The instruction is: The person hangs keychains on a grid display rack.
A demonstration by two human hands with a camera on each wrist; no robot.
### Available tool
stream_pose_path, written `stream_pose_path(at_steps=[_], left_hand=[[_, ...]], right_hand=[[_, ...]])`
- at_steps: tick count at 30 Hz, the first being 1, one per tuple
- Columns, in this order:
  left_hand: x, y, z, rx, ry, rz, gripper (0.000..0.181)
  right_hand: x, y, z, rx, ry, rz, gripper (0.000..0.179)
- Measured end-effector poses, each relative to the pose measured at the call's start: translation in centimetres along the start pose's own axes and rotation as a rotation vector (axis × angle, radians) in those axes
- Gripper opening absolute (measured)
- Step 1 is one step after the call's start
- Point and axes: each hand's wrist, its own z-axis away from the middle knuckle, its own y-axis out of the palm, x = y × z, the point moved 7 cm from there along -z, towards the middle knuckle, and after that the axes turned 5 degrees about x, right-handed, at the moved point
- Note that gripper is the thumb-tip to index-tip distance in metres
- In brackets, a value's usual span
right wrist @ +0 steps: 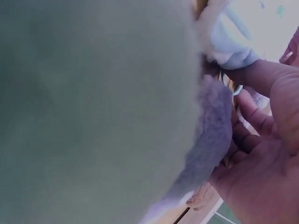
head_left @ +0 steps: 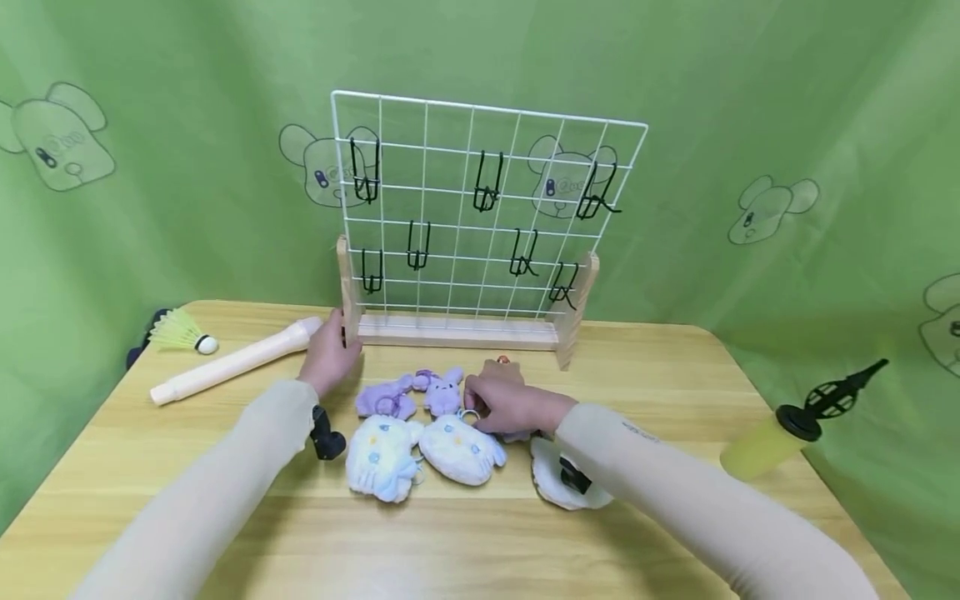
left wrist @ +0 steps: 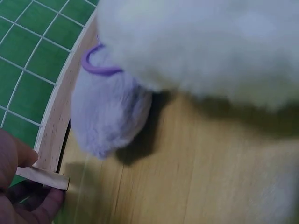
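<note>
My left hand grips the left foot of a wooden stand that holds up a white wire grid; in the left wrist view the thumb lies on one side of the wood and fingers on the other. My right hand reaches down among plush keychains, thumb and forefinger at the light-blue ring of a white-and-blue plush keychain. Another white-and-blue plush lies beside it. Two purple plush toys, one a sitting figure, the other lying, are behind. Things beneath my right hand are partly hidden.
Several black hooks hang on the grid. To the left lie a pale pink tube and a yellow shuttlecock. A white fluffy item is under my right forearm. A yellow bottle with black top stands at the right edge.
</note>
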Motion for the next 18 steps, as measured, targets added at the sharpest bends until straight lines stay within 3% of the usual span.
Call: stream_pose_path(at_steps=[6, 12, 18], left_hand=[[0.5, -0.1, 0.2, -0.011, -0.027, -0.004, 0.059], [0.6, 0.1, -0.1, -0.017, -0.031, -0.012, 0.057], [0.6, 0.0, -0.1, -0.017, -0.019, -0.023, 0.058]], right_hand=[[0.3, 0.0, -0.1, 0.025, -0.014, -0.055, 0.018], [0.2, -0.4, 0.6, -0.017, -0.108, -0.072, 0.011], [-0.6, -1.1, 1.3, -0.07, -0.123, -0.257, 0.008]])
